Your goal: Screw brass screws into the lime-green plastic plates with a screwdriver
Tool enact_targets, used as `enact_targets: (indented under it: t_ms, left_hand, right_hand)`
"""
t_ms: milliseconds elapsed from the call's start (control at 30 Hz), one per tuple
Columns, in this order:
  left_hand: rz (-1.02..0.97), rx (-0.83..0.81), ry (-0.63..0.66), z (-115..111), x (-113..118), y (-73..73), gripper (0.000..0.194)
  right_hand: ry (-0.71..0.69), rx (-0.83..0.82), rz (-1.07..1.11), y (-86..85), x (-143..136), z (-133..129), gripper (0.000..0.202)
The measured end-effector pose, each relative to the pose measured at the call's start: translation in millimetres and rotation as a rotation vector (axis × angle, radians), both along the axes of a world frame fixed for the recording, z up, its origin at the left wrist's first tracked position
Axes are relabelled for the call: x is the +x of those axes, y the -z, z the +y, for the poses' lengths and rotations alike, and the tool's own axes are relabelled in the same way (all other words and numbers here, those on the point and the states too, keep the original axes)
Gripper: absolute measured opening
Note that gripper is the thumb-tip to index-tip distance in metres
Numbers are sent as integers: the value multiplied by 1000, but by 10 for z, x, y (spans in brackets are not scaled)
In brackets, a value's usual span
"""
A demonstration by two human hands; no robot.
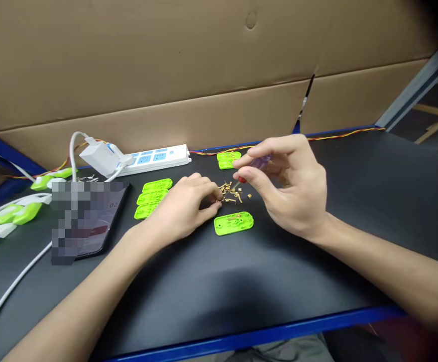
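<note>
My right hand [294, 186] is closed around a screwdriver [261, 161] with a clear purplish handle and a red collar. Its thin shaft points down left toward a pile of small brass pieces [226, 188]. At the left of that pile, the fingertips of my left hand [191, 206] are pinched together; whatever is between them is too small to make out. Just in front lies a single green plastic shell [234, 223], open side up, with brass-coloured parts inside. Several similar green shells [152, 197] are lined up to the left of my left hand.
More green shells [226, 160] lie behind the brass pile. A white power strip [158, 158] with a plugged-in adapter runs along the cardboard wall. A dark tablet-like device [102, 226], partly blurred, white cables and green-and-white pieces [8, 213] are at left. The table has a blue front edge [241, 338].
</note>
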State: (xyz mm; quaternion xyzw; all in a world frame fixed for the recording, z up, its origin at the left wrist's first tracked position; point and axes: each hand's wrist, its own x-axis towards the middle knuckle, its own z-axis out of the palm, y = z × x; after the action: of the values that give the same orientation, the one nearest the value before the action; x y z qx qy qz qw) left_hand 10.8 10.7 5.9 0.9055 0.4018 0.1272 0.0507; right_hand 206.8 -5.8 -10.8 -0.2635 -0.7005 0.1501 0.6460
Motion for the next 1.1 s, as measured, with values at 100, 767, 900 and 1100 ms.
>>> enact_targets:
  t_ms: [100,767,900,1100]
  left_hand:
    - [7,-26,-48,3,-13,-24,12]
    - [-61,-43,-22,-13,-5,-50,17]
    - [-39,-42,-14,-10,-13,-47,15]
    - [-27,-59,-76,-30,-7,-56,14]
  right_hand:
    - [17,-7,0,16,10,38,19]
    - [80,-43,-125,77,53,168,17]
    - [58,-45,-71,54,41,144,15]
    - [22,-39,9,24,48,108,18]
